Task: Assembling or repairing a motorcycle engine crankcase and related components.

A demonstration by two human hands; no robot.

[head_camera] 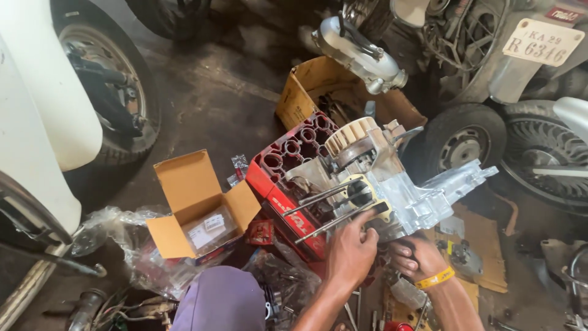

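Steadying the engine crankcase atop the red plastic crate, we close our left hand around its stud base while our right hand curls underneath it, grip hidden, probably bracing.

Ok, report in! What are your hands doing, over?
Left hand fingertips on pale gasket over engine case studs. Right hand gripping case underside. Red crate beneath; nothing blocking.

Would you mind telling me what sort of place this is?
Most likely a scooter repair workshop: an engine crankcase sits on a red plastic crate, with scooter wheels and opened cardboard parts boxes around.
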